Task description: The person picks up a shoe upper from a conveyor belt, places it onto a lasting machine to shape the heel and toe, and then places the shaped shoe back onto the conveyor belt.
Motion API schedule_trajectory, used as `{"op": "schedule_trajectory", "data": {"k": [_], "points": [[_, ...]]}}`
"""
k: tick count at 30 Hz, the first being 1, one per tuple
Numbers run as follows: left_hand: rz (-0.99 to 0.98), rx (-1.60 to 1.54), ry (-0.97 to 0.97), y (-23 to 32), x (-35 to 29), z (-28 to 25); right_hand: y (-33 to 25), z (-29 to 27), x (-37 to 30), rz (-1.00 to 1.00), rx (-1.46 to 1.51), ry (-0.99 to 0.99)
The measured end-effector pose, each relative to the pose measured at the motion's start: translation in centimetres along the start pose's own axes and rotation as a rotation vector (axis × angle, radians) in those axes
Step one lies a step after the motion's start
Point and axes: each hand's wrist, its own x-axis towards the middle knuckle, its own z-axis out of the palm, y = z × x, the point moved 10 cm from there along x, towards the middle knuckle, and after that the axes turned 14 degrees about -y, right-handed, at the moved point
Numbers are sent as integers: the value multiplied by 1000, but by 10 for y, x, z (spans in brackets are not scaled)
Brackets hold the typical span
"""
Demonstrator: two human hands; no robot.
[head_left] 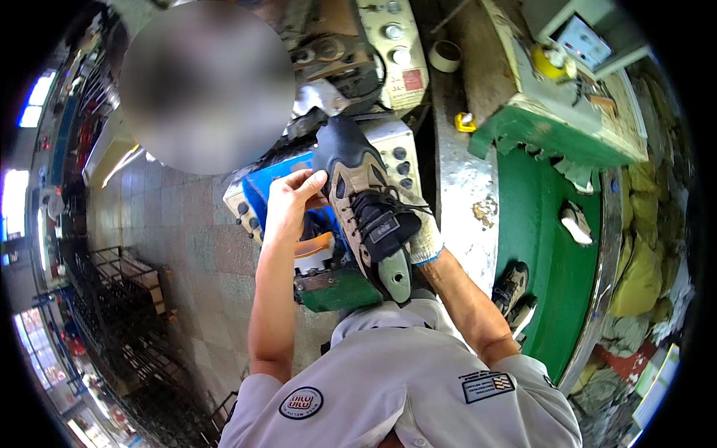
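A tan and black lace-up shoe (351,175) is in front of me, its dark toe pointing away and its heel toward my body. A grey-green shoe last (396,275) with a round hole sticks out of its opening. My bare left hand (293,196) is closed at the shoe's left side near the toe, thumb against the edge; some fingertips are hidden. My right hand (427,237), in a whitish knitted glove with a blue cuff edge, grips the shoe from the right; its fingers are mostly hidden behind the shoe.
Under the shoe stands a machine with black knobs on a pale panel (397,160), a blue cover (258,187) and an orange-edged pad (314,246). To the right are a metal ledge (467,194) and a green surface (549,254) with several shoes. Black racks (134,313) stand at left.
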Motion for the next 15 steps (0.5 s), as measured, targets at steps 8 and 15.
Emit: {"op": "schedule_trajectory", "data": {"k": [8,15], "points": [[151,-156,382,-10,-29,-112,35,41,86,15,-279,32],[447,-269,430,31,-28,-146,39,45,155,-194,-491,-32]]}}
